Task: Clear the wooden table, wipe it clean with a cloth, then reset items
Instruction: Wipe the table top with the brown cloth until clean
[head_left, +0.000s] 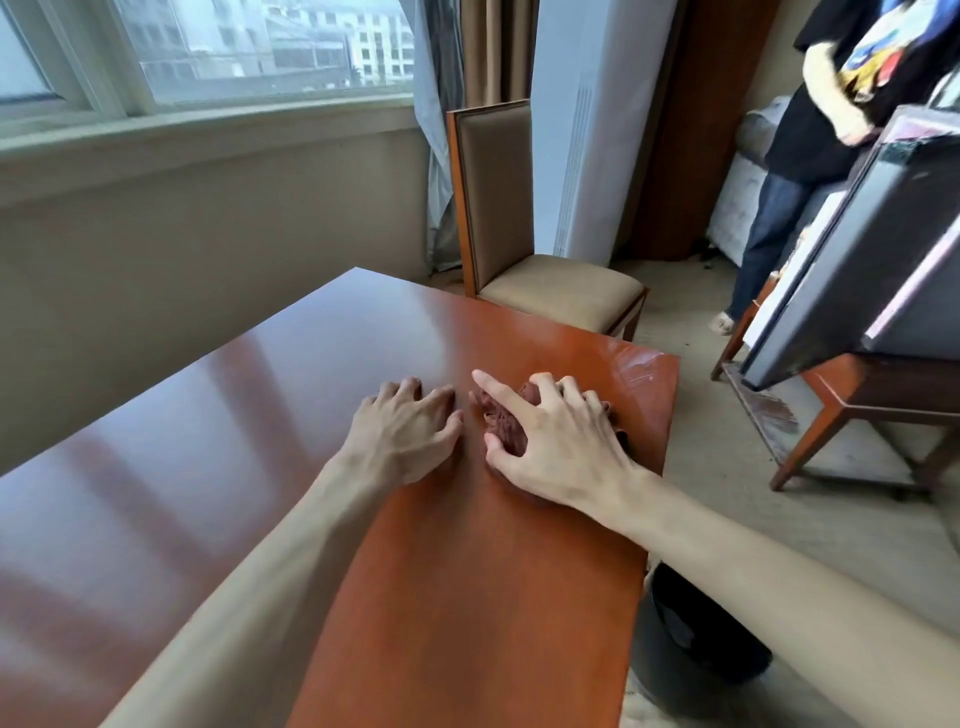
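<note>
Pressing down on a crumpled reddish-brown cloth (501, 418), the right hand (558, 441) is seen with its fingers spread and bent over the fabric, the thumb tucked against the near edge and the index finger stretched out flat across the top. The cloth is held under the palm and fingers rather than lifted; it lies on the wooden table (467, 571), close to the table's right edge and toward its far end. Just to the left of this grip, the left hand (410, 431) is planted on the bare tabletop, its fingers curled so that the tips touch the wood and nothing is held in it. The two hands are near each other but apart, with a narrow strip of wood shown between them. Beyond the cloth, past the far corner of the table, an upholstered chair (524, 249) is placed facing the table. To the right of the grip, off the table, a low wooden stand (852, 410) carries a tilted dark box. Below the right forearm, a dark bin (691, 639) stands on the carpet beside the table. Another person (810, 145) is partly visible at the far right.
</note>
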